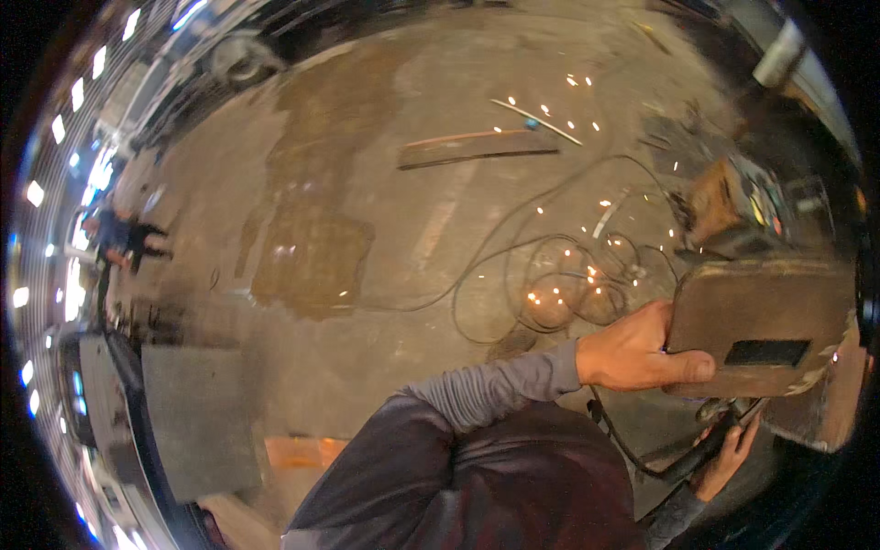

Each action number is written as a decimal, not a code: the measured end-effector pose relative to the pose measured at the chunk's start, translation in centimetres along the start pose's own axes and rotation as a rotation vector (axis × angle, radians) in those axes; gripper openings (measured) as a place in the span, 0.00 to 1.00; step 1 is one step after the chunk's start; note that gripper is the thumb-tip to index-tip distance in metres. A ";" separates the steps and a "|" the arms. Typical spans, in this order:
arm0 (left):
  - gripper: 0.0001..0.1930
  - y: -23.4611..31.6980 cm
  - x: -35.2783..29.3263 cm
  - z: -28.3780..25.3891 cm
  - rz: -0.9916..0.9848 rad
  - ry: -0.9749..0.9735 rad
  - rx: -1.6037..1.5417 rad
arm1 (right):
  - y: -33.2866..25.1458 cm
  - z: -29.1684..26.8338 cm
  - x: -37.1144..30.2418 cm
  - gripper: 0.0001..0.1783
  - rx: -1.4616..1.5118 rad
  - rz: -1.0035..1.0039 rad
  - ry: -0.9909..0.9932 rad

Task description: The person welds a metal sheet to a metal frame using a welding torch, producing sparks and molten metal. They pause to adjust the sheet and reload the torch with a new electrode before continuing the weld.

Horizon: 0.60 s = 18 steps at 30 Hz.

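My left hand (642,353) grips the edge of a worn brown hand-held welding shield (770,312) with a dark rectangular window. My thumb lies across its face. Below the shield, my right hand (726,460) is closed around a black-handled welding tool (704,449). A black cable (632,458) curves away from the tool's lower end, while the front end is partly hidden by the shield. Bright sparks (591,273) scatter over the floor beyond my left arm. Beside the shield, a brownish flat piece (811,417) shows in part.
Loops of thin cable (458,291) lie on the stained concrete floor. Farther off are a long metal bar (477,151) and a thin pale rod (541,122). A cardboard box (717,202) stands at right. A grey panel (197,417) is at left; another person (128,236) is far left.
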<state>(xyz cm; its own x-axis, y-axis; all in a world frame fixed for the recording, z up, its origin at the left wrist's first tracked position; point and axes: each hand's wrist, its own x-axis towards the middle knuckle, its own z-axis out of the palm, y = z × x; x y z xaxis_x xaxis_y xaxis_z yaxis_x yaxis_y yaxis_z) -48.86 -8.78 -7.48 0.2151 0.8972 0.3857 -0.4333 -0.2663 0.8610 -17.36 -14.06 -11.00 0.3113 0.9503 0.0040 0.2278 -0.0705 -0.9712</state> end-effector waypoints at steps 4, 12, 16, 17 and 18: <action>0.32 2.5 -5.3 -2.7 -0.326 -0.023 0.221 | 3.5 1.5 -0.1 0.38 0.052 0.096 -0.208; 0.28 4.9 -14.8 -2.3 -0.238 0.326 0.355 | 7.0 5.5 -1.3 0.34 0.084 0.290 -0.477; 0.27 7.2 -15.9 -2.8 -0.211 0.373 0.281 | 6.7 6.7 -2.9 0.32 0.107 0.349 -0.476; 0.26 7.7 -16.2 -3.2 -0.218 0.363 0.284 | 8.8 6.9 -2.5 0.30 0.096 0.284 -0.449; 0.25 8.1 -16.2 -4.0 -0.229 0.403 0.425 | 9.8 7.3 -2.5 0.30 0.091 0.278 -0.474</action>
<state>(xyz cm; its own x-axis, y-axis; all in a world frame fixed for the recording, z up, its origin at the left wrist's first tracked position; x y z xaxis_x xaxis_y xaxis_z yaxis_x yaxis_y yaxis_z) -59.34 -24.07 -8.12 -0.1217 0.9883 0.0922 -0.0123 -0.0943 0.9955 -22.66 -14.93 -22.28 -0.1060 0.9334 -0.3427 0.1093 -0.3316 -0.9371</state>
